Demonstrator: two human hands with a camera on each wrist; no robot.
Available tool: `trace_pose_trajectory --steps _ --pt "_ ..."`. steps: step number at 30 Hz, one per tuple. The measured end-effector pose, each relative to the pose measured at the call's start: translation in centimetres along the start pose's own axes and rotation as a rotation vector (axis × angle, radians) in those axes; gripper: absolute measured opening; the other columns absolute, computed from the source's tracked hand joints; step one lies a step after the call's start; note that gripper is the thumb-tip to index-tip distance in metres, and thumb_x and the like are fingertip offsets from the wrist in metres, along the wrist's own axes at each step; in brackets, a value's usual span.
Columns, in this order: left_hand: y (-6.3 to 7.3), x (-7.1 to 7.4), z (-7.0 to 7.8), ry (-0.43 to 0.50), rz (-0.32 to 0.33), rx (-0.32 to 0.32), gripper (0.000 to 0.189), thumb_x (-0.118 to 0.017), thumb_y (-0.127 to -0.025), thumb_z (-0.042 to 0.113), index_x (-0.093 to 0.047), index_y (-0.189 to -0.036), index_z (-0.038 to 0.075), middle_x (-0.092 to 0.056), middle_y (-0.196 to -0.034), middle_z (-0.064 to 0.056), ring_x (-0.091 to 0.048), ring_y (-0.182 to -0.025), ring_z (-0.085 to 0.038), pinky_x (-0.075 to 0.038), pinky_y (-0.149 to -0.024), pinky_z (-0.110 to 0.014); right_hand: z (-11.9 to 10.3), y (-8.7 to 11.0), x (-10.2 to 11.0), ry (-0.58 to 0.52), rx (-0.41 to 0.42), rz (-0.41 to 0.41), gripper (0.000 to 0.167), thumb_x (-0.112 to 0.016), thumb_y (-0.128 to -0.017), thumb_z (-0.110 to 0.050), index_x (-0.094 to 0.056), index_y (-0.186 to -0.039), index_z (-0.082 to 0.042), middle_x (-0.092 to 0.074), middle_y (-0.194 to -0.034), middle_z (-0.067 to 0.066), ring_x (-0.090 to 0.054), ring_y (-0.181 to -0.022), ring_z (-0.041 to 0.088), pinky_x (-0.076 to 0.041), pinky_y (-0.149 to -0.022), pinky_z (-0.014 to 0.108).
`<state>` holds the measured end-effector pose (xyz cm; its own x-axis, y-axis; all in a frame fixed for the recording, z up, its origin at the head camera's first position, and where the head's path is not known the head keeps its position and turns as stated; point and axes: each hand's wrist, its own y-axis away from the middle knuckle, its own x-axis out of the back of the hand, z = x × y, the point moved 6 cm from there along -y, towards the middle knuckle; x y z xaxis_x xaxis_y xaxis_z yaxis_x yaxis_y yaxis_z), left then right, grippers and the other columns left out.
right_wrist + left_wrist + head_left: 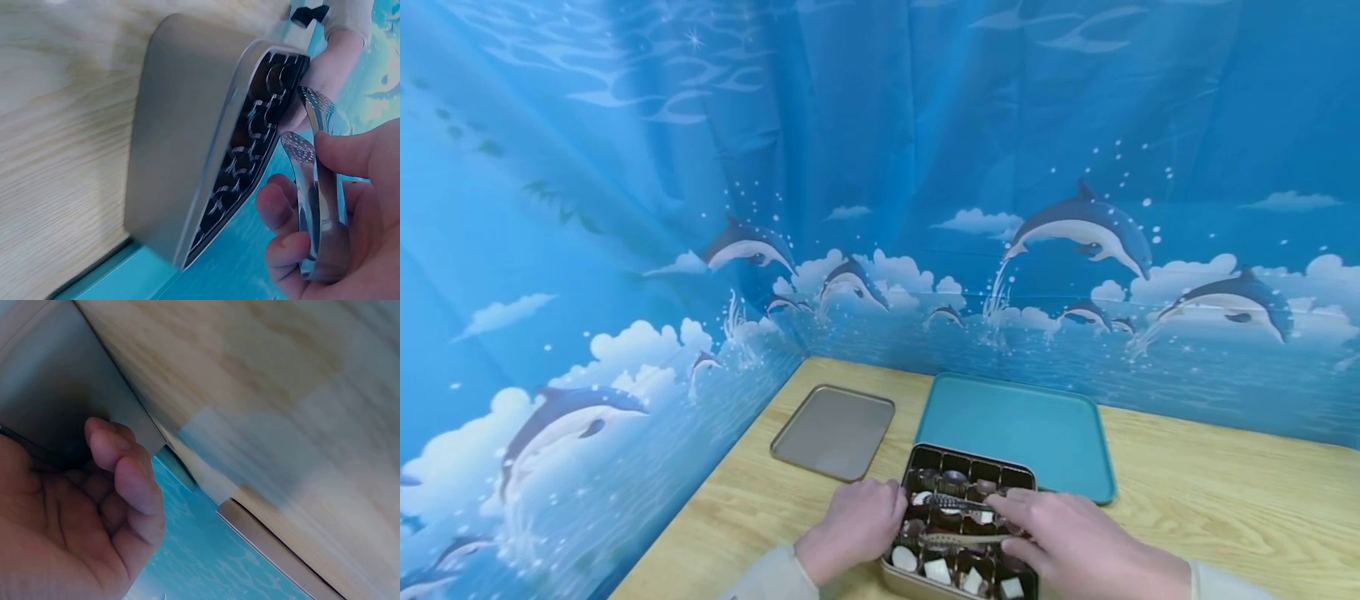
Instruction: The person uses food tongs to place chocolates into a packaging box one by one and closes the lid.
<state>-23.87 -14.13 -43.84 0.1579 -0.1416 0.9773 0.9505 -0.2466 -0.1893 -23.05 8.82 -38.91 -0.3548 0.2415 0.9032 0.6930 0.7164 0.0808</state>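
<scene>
A metal box (pixel 178 131) with a dark divided insert stands at the table's near side. White chunks (pixel 937 571) lie in its nearest row, and dark rounded pieces (pixel 955 477) sit in the farther compartments. My left hand (pixel 861 518) holds the box's left side, fingers curled against the wall in the left wrist view; its thumb is hidden there. My right hand (pixel 1078 537) grips metal tongs (pixel 325 250) with perforated tips, thumb on one arm and fingers on the other. The tongs reach left over the compartments, tips apart, with nothing visible between them.
A large teal tray (pixel 1015 425) lies behind the box, whose far right corner overlaps it in the head view. To the left is a smaller grey-brown tray (pixel 835 429). Dolphin-printed blue curtains (pixel 880 167) border the wooden table (pixel 1195 475) at back and left.
</scene>
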Motion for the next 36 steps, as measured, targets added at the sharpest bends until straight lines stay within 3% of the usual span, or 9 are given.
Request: trace_pose_trajectory --steps 6,10,14,19,22,36 --pt "0.1 0.0 0.0 0.011 -0.01 0.004 0.041 -0.041 -0.106 0.029 -0.056 -0.071 0.015 -0.051 -0.059 0.002 -0.052 -0.051 -0.016 -0.041 -0.045 -0.031 2.5 2.1 1.1 0.004 -0.09 0.144 0.056 -0.067 -0.094 -0.041 -0.057 -0.141 -0.013 -0.064 -0.135 0.016 -0.064 -0.118 0.038 -0.052 -0.091 0.059" --pt "0.1 0.1 0.0 0.001 -0.008 0.007 0.042 -0.041 -0.107 0.029 -0.056 -0.07 0.015 -0.05 -0.058 0.002 -0.051 -0.051 -0.016 -0.041 -0.045 -0.031 4.3 3.3 1.8 0.036 -0.135 0.231 0.058 -0.067 -0.094 -0.042 -0.056 -0.142 -0.01 -0.071 -0.12 0.005 -0.07 -0.094 0.013 -0.057 -0.073 0.036" --pt "0.2 0.2 0.1 0.005 -0.004 0.002 0.041 -0.042 -0.107 0.029 -0.056 -0.07 0.015 -0.048 -0.058 0.003 -0.049 -0.05 -0.015 -0.04 -0.045 -0.029 6.4 4.3 2.2 0.031 -0.192 0.289 0.056 -0.07 -0.093 -0.036 -0.058 -0.14 -0.009 -0.07 -0.109 -0.005 -0.058 -0.075 -0.003 -0.046 -0.057 0.022" --pt "0.2 0.3 0.2 0.007 -0.015 0.007 0.04 -0.042 -0.107 0.029 -0.055 -0.071 0.015 -0.047 -0.058 0.003 -0.048 -0.05 -0.014 -0.04 -0.045 -0.03 9.0 5.1 2.4 0.017 -0.271 0.349 0.055 -0.072 -0.092 -0.027 -0.057 -0.139 -0.004 -0.062 -0.092 -0.01 -0.04 -0.052 0.002 -0.037 -0.047 0.023" --pt "0.2 0.2 0.2 0.005 -0.021 0.013 0.04 -0.042 -0.106 0.029 -0.055 -0.071 0.016 -0.048 -0.059 0.003 -0.049 -0.05 -0.014 -0.04 -0.044 -0.031 10.6 5.2 2.4 0.029 -0.299 0.373 0.054 -0.071 -0.092 -0.024 -0.057 -0.138 0.0 -0.06 -0.087 -0.011 -0.032 -0.048 0.003 -0.033 -0.044 0.023" --pt "0.1 0.0 0.1 -0.011 -0.015 0.005 0.041 -0.041 -0.107 0.031 -0.054 -0.071 0.016 -0.05 -0.059 0.001 -0.053 -0.051 -0.017 -0.041 -0.045 -0.033 16.5 3.6 2.0 0.004 -0.4 0.375 0.058 -0.065 -0.096 -0.025 -0.049 -0.14 0.01 -0.065 -0.087 -0.003 -0.043 -0.054 0.011 -0.035 -0.048 0.029"
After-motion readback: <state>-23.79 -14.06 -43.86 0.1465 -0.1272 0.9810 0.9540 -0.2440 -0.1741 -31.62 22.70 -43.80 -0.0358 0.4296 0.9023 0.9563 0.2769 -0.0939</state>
